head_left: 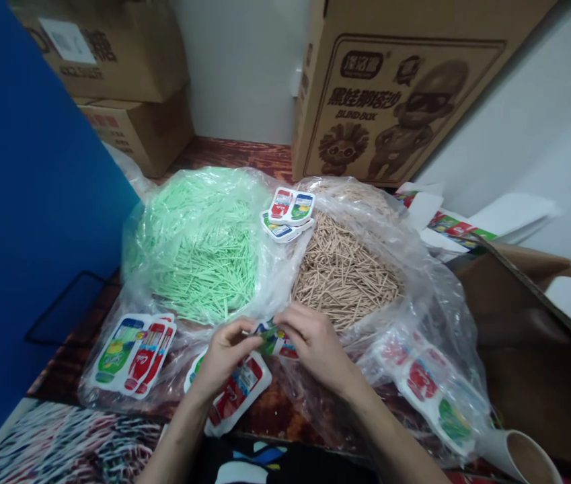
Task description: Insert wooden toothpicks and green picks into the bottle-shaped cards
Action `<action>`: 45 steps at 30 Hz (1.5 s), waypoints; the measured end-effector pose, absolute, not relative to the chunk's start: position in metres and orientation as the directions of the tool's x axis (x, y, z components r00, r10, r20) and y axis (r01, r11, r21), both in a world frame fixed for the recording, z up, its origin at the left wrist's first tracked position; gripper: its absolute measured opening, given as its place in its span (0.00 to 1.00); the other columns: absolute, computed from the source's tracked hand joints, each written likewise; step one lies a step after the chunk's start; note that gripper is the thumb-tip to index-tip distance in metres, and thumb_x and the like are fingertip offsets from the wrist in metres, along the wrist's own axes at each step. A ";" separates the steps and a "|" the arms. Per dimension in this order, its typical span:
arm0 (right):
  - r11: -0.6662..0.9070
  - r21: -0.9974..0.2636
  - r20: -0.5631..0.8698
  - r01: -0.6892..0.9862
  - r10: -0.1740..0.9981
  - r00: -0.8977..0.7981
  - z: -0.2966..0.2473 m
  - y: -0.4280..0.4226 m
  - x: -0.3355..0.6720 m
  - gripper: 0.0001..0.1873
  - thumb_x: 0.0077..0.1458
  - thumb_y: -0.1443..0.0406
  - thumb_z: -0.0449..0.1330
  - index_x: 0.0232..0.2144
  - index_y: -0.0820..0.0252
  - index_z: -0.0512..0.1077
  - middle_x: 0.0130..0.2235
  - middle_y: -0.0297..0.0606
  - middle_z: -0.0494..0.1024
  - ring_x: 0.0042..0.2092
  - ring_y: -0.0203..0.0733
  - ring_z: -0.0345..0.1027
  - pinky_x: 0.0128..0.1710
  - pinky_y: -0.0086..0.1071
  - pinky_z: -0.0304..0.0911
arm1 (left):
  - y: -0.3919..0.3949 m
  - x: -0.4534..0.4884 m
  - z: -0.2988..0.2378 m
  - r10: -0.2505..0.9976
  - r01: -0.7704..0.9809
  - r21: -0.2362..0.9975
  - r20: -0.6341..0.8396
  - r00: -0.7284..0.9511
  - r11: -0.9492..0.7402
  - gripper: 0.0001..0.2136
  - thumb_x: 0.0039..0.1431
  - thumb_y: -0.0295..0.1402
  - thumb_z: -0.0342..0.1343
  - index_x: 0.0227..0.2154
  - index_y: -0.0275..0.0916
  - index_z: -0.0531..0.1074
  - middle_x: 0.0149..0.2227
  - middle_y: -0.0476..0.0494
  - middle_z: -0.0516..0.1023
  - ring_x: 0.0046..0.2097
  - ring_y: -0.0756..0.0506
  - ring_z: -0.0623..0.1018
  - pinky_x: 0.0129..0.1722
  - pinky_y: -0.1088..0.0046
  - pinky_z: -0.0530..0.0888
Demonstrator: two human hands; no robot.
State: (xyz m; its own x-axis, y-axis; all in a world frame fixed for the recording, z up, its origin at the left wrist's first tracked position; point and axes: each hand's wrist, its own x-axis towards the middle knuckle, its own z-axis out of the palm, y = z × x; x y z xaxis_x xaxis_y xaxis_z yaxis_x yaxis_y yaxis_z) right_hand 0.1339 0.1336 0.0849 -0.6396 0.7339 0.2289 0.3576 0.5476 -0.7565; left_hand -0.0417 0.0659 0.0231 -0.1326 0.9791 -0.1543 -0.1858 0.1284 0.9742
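Observation:
My left hand (227,353) and my right hand (313,339) are close together at the front middle, fingers pinched on a small printed packet (278,344) in green, blue and red. The fingers cover part of it. Below my left hand lies a bottle-printed card (237,396). Just beyond my hands, a clear plastic bag holds a heap of light green thin sticks (199,249). To its right is a second bag of tan thin sticks (348,269). Between the two heaps rests a small stack of printed cards (290,207).
More bottle-printed cards (134,353) lie at the left. Others lie under plastic (431,390) at the right. A large cardboard box (396,101) stands behind, an open box (532,363) at the right. A paper tube (517,457) sits at the lower right; a blue panel (23,202) borders the left.

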 end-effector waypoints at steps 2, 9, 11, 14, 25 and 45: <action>0.570 -0.753 0.246 0.329 0.707 -0.663 0.086 0.130 0.135 0.11 0.62 0.69 0.52 0.34 0.57 0.75 0.32 0.36 0.75 0.35 0.39 0.68 0.36 0.31 0.61 | 0.067 -0.049 0.033 0.972 -0.098 0.968 -0.225 0.067 0.231 0.10 0.42 0.33 0.67 0.28 0.37 0.75 0.29 0.50 0.74 0.32 0.48 0.71 0.33 0.74 0.70; 0.340 -0.816 0.062 0.468 0.856 -0.513 0.076 0.119 0.143 0.08 0.57 0.71 0.57 0.40 0.58 0.70 0.33 0.33 0.74 0.35 0.37 0.67 0.36 0.29 0.60 | 0.070 -0.045 0.038 0.966 0.128 0.963 -0.248 0.076 0.237 0.10 0.53 0.37 0.59 0.23 0.36 0.70 0.21 0.54 0.67 0.24 0.52 0.63 0.25 0.77 0.63; 0.341 -0.796 0.050 0.500 0.861 -0.507 0.067 0.118 0.148 0.07 0.57 0.70 0.58 0.26 0.59 0.68 0.27 0.30 0.69 0.31 0.35 0.64 0.32 0.28 0.56 | 0.069 -0.042 0.034 0.987 0.177 0.971 -0.162 -0.012 0.161 0.11 0.55 0.37 0.57 0.22 0.37 0.69 0.23 0.52 0.69 0.26 0.50 0.66 0.28 0.76 0.66; 0.369 -0.775 0.102 0.513 0.875 -0.474 0.054 0.117 0.151 0.14 0.58 0.68 0.58 0.21 0.59 0.64 0.24 0.29 0.66 0.28 0.34 0.60 0.29 0.27 0.53 | 0.067 -0.038 0.028 0.996 0.244 0.966 -0.082 -0.032 0.087 0.10 0.58 0.37 0.55 0.26 0.37 0.72 0.28 0.49 0.74 0.32 0.47 0.71 0.35 0.73 0.69; 0.478 -0.674 0.280 0.563 0.871 -0.405 0.035 0.099 0.151 0.17 0.60 0.64 0.57 0.19 0.59 0.64 0.24 0.32 0.67 0.28 0.36 0.60 0.29 0.30 0.50 | 0.059 -0.016 0.029 0.977 0.237 0.949 -0.194 -0.084 0.209 0.09 0.48 0.35 0.61 0.34 0.38 0.77 0.30 0.50 0.77 0.33 0.45 0.73 0.35 0.73 0.70; 0.378 -0.354 0.215 0.856 0.923 -0.319 -0.008 0.159 0.231 0.08 0.59 0.69 0.53 0.36 0.59 0.73 0.38 0.42 0.72 0.43 0.46 0.61 0.43 0.36 0.57 | 0.054 -0.015 0.029 0.922 -0.031 0.941 -0.336 -0.191 0.337 0.12 0.48 0.42 0.62 0.27 0.37 0.75 0.27 0.49 0.77 0.30 0.46 0.73 0.32 0.74 0.70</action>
State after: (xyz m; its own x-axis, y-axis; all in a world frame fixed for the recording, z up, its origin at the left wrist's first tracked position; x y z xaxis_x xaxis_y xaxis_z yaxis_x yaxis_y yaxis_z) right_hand 0.2309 0.1590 -0.0083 -0.3192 0.9231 0.2146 0.8555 0.3780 -0.3537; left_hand -0.0151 0.0542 0.0291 -0.1915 0.9221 -0.3363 -0.0314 0.3367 0.9411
